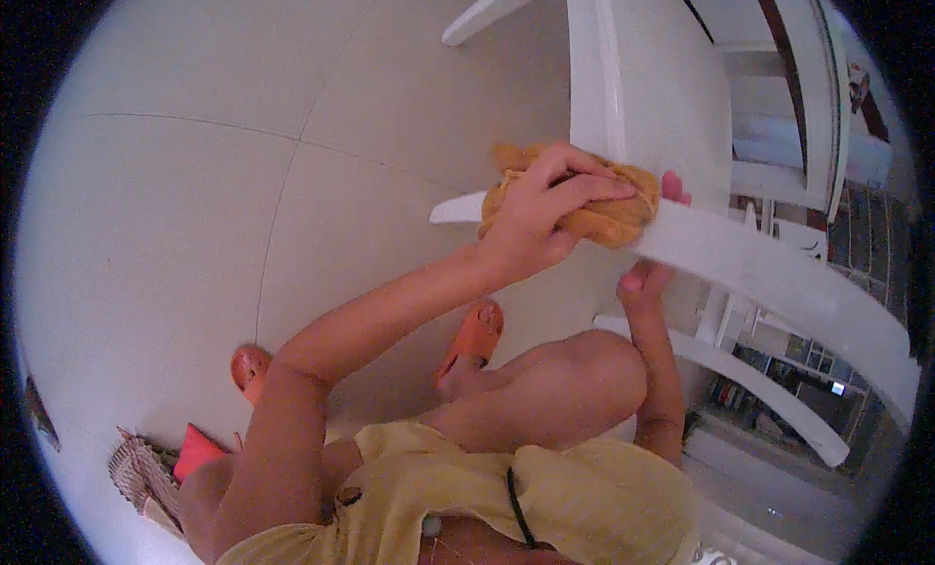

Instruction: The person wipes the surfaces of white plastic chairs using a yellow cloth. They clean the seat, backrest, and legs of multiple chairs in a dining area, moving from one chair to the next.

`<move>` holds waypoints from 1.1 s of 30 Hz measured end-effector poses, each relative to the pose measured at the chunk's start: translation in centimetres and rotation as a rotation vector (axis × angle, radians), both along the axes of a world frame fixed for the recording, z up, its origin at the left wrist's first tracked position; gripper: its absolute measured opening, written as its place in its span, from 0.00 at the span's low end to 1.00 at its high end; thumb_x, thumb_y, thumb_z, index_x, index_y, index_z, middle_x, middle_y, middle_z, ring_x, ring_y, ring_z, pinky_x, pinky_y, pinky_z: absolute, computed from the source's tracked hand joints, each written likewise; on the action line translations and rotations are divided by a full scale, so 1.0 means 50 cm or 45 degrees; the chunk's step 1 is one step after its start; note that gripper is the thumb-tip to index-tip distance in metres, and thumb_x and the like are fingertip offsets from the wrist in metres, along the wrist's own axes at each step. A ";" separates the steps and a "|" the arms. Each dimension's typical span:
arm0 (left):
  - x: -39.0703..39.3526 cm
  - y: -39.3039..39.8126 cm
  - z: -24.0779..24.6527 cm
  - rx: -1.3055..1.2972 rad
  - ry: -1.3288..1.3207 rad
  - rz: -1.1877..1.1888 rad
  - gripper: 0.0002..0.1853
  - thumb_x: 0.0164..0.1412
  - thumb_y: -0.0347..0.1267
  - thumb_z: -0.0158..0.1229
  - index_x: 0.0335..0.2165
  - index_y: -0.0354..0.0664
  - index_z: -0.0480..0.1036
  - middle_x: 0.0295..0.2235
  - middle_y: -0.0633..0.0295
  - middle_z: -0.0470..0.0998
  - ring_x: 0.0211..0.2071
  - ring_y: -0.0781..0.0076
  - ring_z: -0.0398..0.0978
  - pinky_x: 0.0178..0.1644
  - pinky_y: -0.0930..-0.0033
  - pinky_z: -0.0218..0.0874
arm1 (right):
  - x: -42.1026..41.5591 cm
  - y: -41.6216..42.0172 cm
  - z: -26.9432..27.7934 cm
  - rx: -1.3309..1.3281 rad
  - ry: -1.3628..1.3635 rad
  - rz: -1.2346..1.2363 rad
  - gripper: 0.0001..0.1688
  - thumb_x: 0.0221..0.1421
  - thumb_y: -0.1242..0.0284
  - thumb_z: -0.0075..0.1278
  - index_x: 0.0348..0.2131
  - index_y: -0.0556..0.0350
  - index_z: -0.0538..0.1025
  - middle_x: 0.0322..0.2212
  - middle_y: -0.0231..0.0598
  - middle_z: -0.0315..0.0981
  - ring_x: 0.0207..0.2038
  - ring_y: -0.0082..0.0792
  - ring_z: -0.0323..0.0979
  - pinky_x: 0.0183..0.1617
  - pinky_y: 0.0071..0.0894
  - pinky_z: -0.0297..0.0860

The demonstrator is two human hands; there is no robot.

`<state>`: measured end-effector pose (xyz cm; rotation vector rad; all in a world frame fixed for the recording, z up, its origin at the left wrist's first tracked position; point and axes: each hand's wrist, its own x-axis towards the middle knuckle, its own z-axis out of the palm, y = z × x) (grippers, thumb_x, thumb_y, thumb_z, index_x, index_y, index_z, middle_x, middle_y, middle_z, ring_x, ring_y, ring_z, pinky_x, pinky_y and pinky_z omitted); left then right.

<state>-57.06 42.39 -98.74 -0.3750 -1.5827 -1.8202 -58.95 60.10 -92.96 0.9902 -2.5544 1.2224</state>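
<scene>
My left hand [537, 218] presses a bunched orange-brown cloth [621, 225] onto a curved white rail [745, 247] of a piece of furniture, possibly a chair. The cloth folds over both sides of the rail. From below, my right hand [646, 278] reaches around the same rail, just right of the cloth. Its fingertips show beyond the rail's far edge, while the rail hides the middle of the hand. A broad white panel [668, 90] and another white upright [595, 68] extend away from the rail.
Orange slippers [473, 338] are on my feet on pale floor tiles [182, 200]. A second curved white leg [752, 390] lies low at the right. A woven item [142, 477] and a red object [197, 452] sit at the lower left. Shelves with assorted items [774, 411] stand beyond the furniture.
</scene>
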 end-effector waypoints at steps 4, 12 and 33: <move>-0.080 -0.011 0.047 -0.007 0.110 0.087 0.21 0.38 0.18 0.54 0.36 0.44 0.75 0.35 0.60 0.69 0.39 0.60 0.66 0.46 0.66 0.58 | -0.006 0.005 0.024 0.059 -0.022 0.014 0.64 0.43 0.33 0.39 0.60 0.62 0.40 0.59 0.53 0.42 0.61 0.45 0.42 0.63 0.47 0.41; -0.425 -0.127 0.143 0.382 -0.038 0.256 0.16 0.43 0.24 0.52 0.36 0.41 0.71 0.35 0.54 0.68 0.38 0.59 0.66 0.44 0.63 0.58 | -0.034 0.016 0.096 0.121 -0.012 0.180 0.62 0.43 0.34 0.40 0.60 0.61 0.41 0.59 0.54 0.42 0.61 0.45 0.44 0.62 0.46 0.43; -0.273 -0.108 0.151 -0.451 -0.133 0.607 0.18 0.37 0.26 0.60 0.34 0.49 0.76 0.30 0.59 0.67 0.33 0.59 0.65 0.38 0.64 0.58 | -0.054 0.043 0.073 0.073 -0.233 0.304 0.56 0.50 0.46 0.45 0.60 0.60 0.36 0.60 0.55 0.36 0.62 0.46 0.40 0.62 0.46 0.40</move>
